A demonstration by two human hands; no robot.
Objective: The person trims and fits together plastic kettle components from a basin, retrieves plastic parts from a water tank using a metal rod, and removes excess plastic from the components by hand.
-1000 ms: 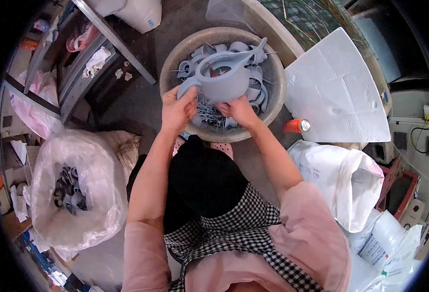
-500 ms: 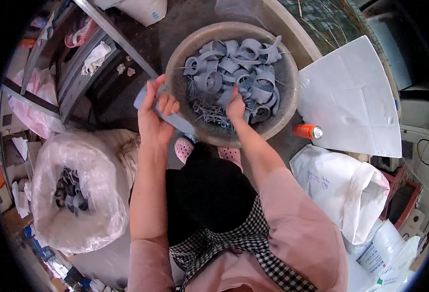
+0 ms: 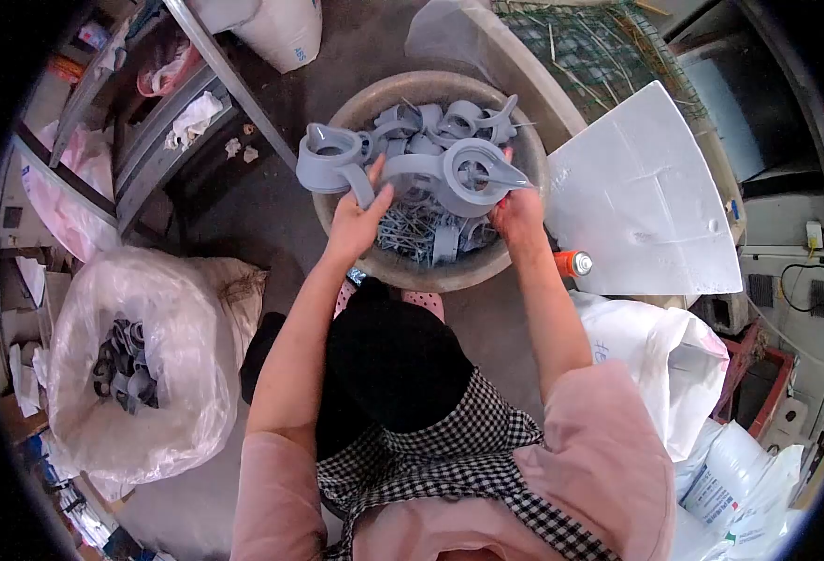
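Note:
Over the left rim of a round basin [image 3: 337, 224], my left hand [image 3: 362, 213] holds a grey ring-shaped part with a handle [image 3: 329, 170]. Its fingers are around the handle. My right hand [image 3: 516, 210] grips a second grey part with a handle and pointed spout [image 3: 471, 178] by its spout side, above the basin. The handle of this second part reaches toward my left fingers. Below both hands, the basin holds several similar grey parts [image 3: 400, 122] and a heap of thin grey sticks [image 3: 407, 231].
A plastic-lined sack with dark grey pieces [image 3: 75, 393] stands at left, beside a metal frame [image 3: 234, 84]. At right are a white foam board [image 3: 650, 201], an orange can [image 3: 573, 263] and a white sack [image 3: 659, 360].
My left hand has moved back to the basin, still with a grey part. My right hand has lifted a spouted grey part from the basin and moved right.

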